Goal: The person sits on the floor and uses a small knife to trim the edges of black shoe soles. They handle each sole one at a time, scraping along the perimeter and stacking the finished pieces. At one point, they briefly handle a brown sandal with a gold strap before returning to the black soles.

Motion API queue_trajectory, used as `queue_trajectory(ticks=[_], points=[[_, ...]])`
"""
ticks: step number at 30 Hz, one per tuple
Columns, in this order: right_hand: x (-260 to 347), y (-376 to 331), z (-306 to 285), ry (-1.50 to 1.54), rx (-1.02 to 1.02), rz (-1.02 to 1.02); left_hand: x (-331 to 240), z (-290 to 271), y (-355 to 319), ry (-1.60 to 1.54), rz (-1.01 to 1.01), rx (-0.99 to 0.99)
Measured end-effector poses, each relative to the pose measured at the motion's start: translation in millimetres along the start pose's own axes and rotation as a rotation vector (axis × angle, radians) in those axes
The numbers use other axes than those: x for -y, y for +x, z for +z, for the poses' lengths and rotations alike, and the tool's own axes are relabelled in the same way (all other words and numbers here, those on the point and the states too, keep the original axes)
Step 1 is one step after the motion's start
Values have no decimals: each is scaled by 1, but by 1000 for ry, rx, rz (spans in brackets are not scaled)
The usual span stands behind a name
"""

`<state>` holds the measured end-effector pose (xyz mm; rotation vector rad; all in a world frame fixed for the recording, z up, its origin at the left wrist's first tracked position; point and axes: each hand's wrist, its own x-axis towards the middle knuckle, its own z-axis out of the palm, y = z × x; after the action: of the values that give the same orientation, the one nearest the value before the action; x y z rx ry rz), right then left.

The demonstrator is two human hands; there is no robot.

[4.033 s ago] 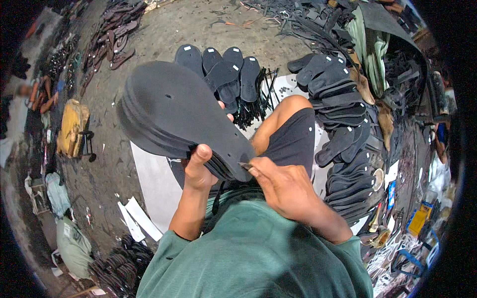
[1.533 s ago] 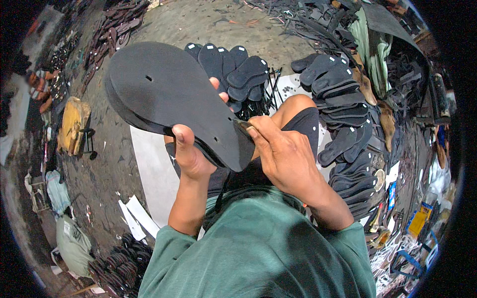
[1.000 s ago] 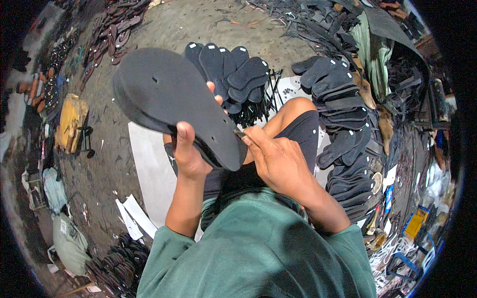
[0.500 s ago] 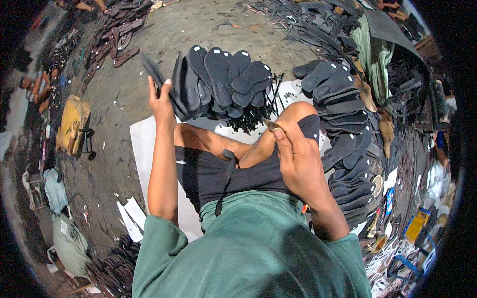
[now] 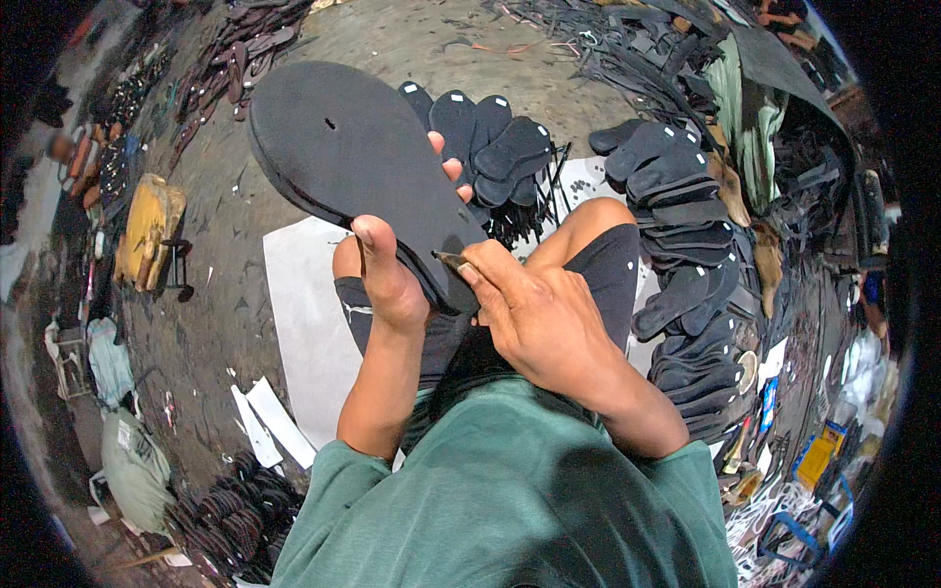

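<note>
A black sandal sole [image 5: 358,157] slants up to the left above my lap, with one small hole in its wide end. My left hand [image 5: 392,279] grips it across the middle, thumb along the near edge and fingertips showing past the far edge. In my right hand [image 5: 554,318] a small, thin blade-like tool [image 5: 449,259] is pinched; its dark tip touches the sole's narrow end. The rest of the tool is hidden by my fingers. Just beyond lie more black soles [image 5: 495,132] with white stickers, above a bunch of thin black strips [image 5: 512,223].
A long overlapping row of black soles [image 5: 676,201] curves along my right side. White sheeting [image 5: 304,323] lies under my legs. To the left stands a yellow wooden block [image 5: 149,233]; rubber scraps [image 5: 627,49] heap at the far right. White paper strips [image 5: 274,416] lie at lower left.
My left hand has brought the sole from the far left in over my lap and turned its flat face up. My right hand has moved left, setting the tool against the sole.
</note>
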<state>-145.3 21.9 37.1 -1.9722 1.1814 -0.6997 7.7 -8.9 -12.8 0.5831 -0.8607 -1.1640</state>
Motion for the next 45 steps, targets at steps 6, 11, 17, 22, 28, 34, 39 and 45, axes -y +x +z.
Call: queue_trajectory(ticks=[6,11,17,22,28,34,39,45], points=[[6,-13,-8,-160,10,-45,-2,7,-7,250,73,41],[-8,-31,1,-115,66,-27,-9,7,-6,28,48,-59],[-2,-22,-18,-29,-161,-64,-18,12,-5,-131,5,-43],[-3,-12,-22,-101,-117,-23,-18,21,-13,-112,-8,-7],[-1,-14,-22,-154,-155,-5,-17,22,-18,-146,-40,1],[2,-14,-27,-258,-75,-36,-20,17,-19,-14,-97,134],[1,-13,-24,-189,-43,-39,-24,23,-20,-14,-78,39],[-8,-28,-12,-142,7,31,-18,22,-27,-65,-37,-28]])
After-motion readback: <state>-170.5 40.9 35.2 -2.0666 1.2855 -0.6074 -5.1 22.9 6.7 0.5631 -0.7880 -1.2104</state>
